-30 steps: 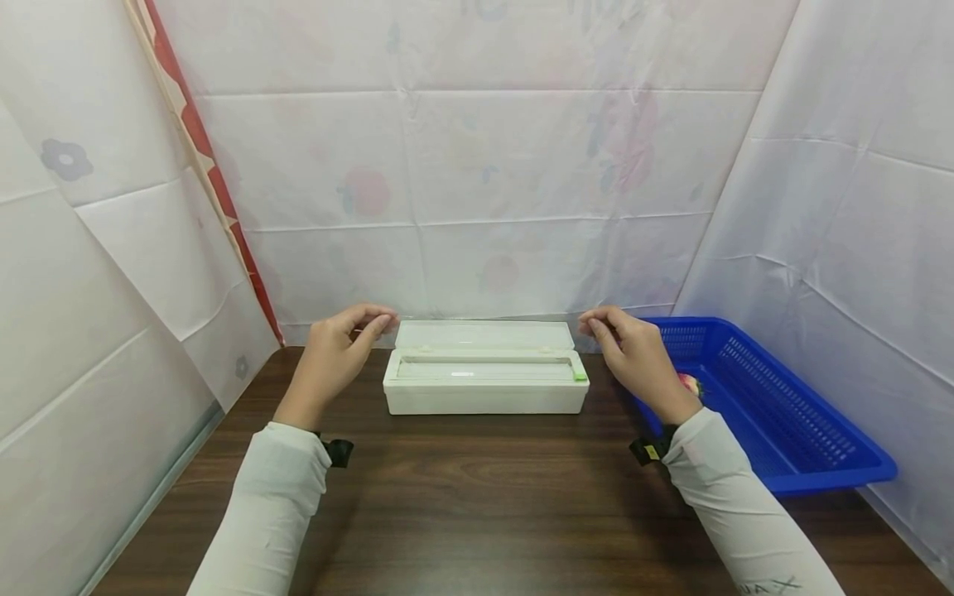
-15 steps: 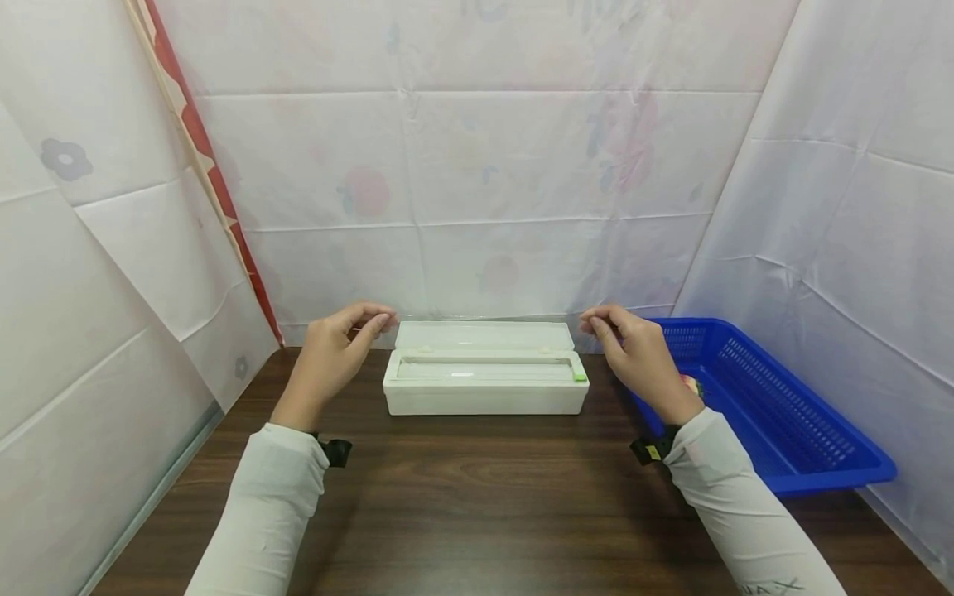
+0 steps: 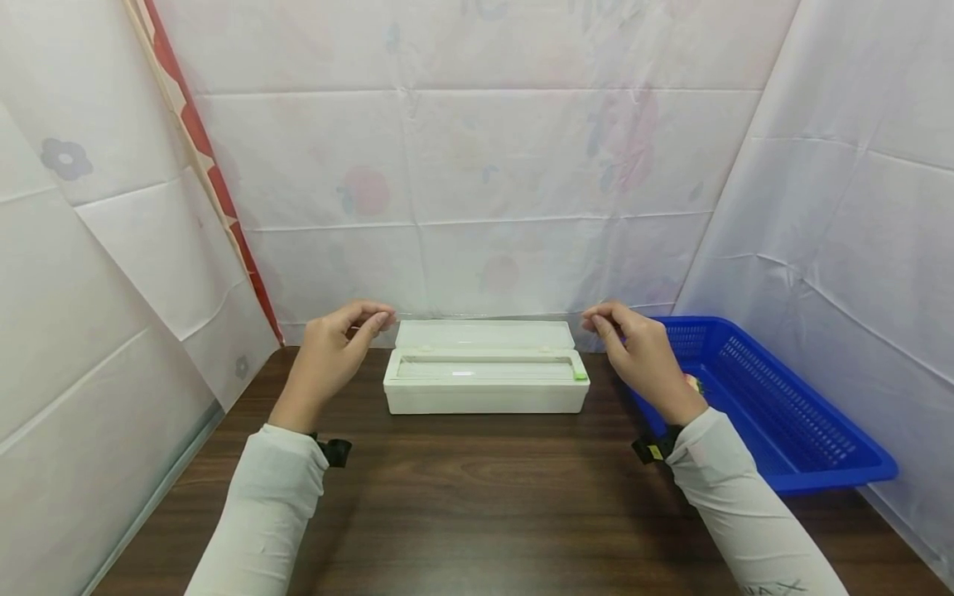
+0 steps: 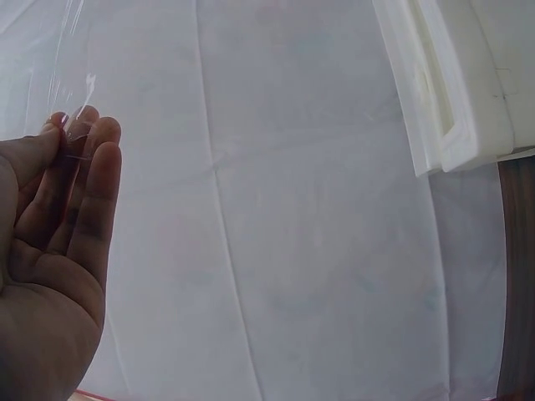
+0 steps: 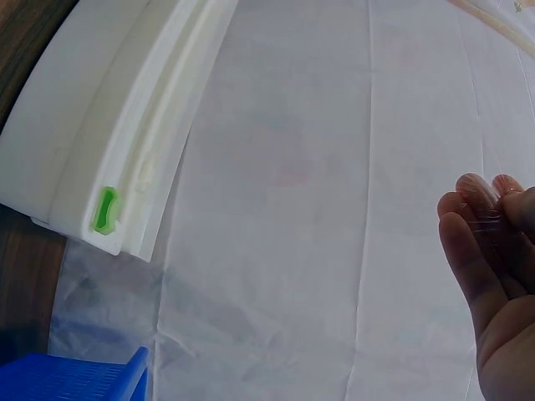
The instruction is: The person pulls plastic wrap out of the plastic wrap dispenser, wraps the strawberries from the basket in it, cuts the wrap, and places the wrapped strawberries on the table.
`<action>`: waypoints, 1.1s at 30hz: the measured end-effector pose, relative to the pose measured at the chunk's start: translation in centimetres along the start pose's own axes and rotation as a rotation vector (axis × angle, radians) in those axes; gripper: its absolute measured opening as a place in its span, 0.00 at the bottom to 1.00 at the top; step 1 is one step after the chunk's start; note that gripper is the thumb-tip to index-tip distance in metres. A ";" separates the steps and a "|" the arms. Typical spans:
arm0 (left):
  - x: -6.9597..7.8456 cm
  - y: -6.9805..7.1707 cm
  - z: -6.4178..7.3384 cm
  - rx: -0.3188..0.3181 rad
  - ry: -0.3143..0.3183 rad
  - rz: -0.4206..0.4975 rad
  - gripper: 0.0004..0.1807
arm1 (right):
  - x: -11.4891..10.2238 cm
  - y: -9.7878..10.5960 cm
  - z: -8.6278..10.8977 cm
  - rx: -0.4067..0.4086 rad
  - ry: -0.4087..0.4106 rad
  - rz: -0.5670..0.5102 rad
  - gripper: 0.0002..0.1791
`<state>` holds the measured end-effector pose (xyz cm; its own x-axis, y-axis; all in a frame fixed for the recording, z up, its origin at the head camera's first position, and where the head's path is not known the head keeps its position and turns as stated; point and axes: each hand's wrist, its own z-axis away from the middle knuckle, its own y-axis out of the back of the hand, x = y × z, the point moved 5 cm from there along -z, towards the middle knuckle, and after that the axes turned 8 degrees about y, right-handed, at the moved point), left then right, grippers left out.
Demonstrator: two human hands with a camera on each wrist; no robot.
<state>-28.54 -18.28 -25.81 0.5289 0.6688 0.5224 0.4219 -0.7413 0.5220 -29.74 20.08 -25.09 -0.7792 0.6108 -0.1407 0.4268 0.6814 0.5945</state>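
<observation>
A white cling film dispenser point(image 3: 484, 401) stands on the table with its lid point(image 3: 484, 334) tipped back. At its right end sits a green slide cutter point(image 5: 105, 210). To the dispenser's left, my left hand point(image 3: 331, 356) pinches clear cling film point(image 4: 73, 88) between thumb and fingertips. On the other side my right hand point(image 3: 637, 356) pinches the film too, and wrinkles of it show across the fingers in the right wrist view. Both hands are raised at about lid height, apart from the dispenser. The film between them is so transparent that only faint glints show.
A blue perforated basket point(image 3: 835, 478) stands at the right, partly behind my right wrist. Inside it lies a small red and pale thing point(image 3: 693, 382), mostly hidden. Pale printed sheeting point(image 3: 492, 165) hangs behind and on both sides of the dark wooden table point(image 3: 477, 505).
Very little differs. My right hand has drifted slightly to the right, while the left keeps nearly the same place. Dispenser and basket stay put.
</observation>
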 end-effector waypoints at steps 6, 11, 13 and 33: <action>0.0 0.1 0.0 0.006 0.003 -0.003 0.10 | -0.1 0.1 0.0 0.006 0.009 0.000 0.07; 0.2 0.3 0.0 0.012 -0.002 -0.001 0.09 | -0.2 0.2 -0.1 0.011 0.015 0.006 0.08; 0.3 0.3 0.0 0.012 -0.008 0.000 0.09 | -0.2 0.3 -0.2 0.015 0.018 0.010 0.08; 0.8 0.8 0.1 0.034 -0.033 -0.002 0.10 | -0.6 0.6 -0.1 0.045 0.039 0.022 0.08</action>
<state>-27.74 -18.29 -25.03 0.5515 0.6689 0.4984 0.4475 -0.7415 0.4999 -29.04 20.10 -24.52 -0.7867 0.6098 -0.0965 0.4632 0.6862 0.5609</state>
